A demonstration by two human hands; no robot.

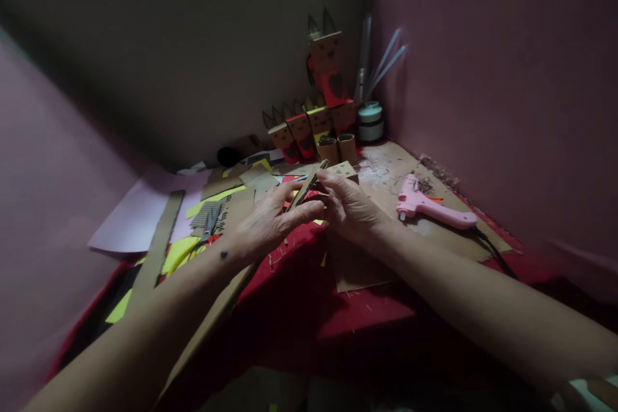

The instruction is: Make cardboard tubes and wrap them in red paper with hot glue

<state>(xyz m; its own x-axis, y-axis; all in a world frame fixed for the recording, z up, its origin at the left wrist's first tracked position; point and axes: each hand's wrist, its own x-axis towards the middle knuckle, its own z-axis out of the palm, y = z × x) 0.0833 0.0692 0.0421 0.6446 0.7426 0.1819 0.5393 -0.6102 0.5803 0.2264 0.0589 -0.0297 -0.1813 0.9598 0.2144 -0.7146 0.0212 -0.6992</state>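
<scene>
A long strip of corrugated cardboard (308, 189) is tilted up between my two hands over the red-covered table. My left hand (270, 217) is closed around it, thumb on the near side and fingers beyond. At its upper end my right hand (351, 206) is closed with the thumb against the strip's edge; those fingertips are partly hidden. Under my left forearm runs a length of cardboard (212, 328), apparently the same strip. Just behind my right hand is a small cardboard box piece (344, 170) with dark marks, partly covered.
A pink glue gun (434, 211) with a cord lies at right on a cardboard sheet (386, 164). Scissors (208, 225) rest among cardboard and yellow paper scraps at left. Decorated box figures (299, 132), two cardboard tubes (337, 149) and a teal-lidded jar (371, 121) stand behind.
</scene>
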